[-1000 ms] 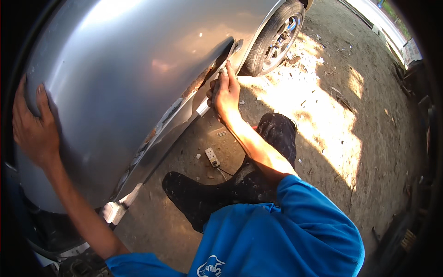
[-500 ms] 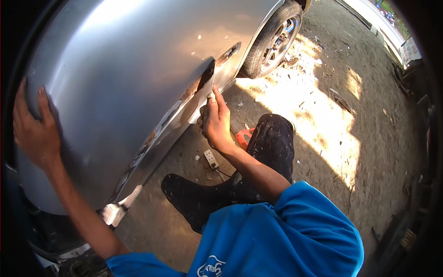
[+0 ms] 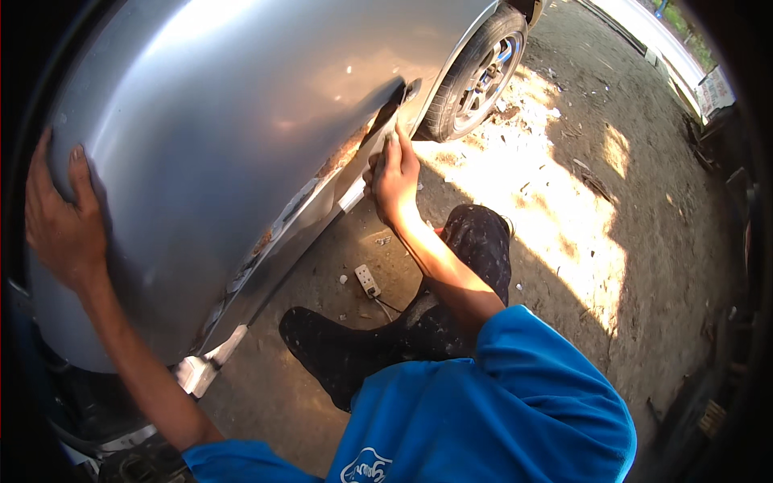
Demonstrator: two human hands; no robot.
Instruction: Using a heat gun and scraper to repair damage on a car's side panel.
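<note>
My left hand (image 3: 68, 213) lies with fingers apart against the edge of a large silver-grey car panel (image 3: 209, 161). My right hand (image 3: 396, 181) is closed round a thin, flat-bladed tool. Its grip is hidden in my fingers, and the blade can hardly be told from the metal behind it. The tool is at the panel's lower edge, where a strip of rust and bare, flaking metal (image 3: 342, 157) runs along the seam. Below that seam is the grey sill (image 3: 278, 270), close to my right forearm.
Beyond my right hand stands a car wheel (image 3: 475, 76). A white power strip (image 3: 367, 282) with a cable lies on the dirt ground by my dark-trousered leg (image 3: 354, 338). Sunlit debris (image 3: 515, 177) is scattered to the right. A whitish sill end (image 3: 197, 374) is near my left forearm.
My right hand has moved up and to the right along the seam, toward the wheel. My left hand stays on the panel. The orange tool on the ground is now mostly hidden.
</note>
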